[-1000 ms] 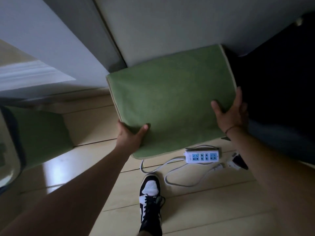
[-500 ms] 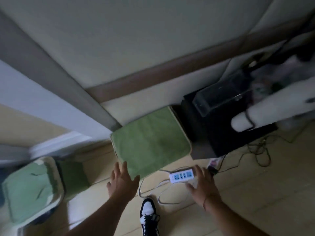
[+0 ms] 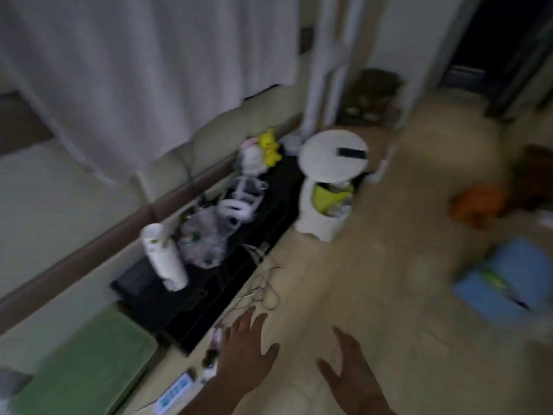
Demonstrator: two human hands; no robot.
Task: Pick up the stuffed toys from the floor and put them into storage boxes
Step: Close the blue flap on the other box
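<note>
A low black cabinet [image 3: 239,283] is seen along the wall, crowded with a white tube [image 3: 164,256], a yellow stuffed toy [image 3: 269,145] and a white stuffed toy [image 3: 251,158]. Cables [image 3: 263,283] and a power strip [image 3: 176,392] are spread on the floor [image 3: 389,265]. A green storage box [image 3: 86,363] is set at lower left, contents hidden. Both the left hand [image 3: 245,351] and right hand [image 3: 350,375] are held spread, nothing gripped.

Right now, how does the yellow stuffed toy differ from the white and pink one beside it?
The yellow stuffed toy is bright yellow; the white and pink toy is mostly white with pink on top. The yellow one sits farther along the black cabinet, the white one nearer. Both stand on the cabinet, not on the floor; blur hides finer detail.
</note>
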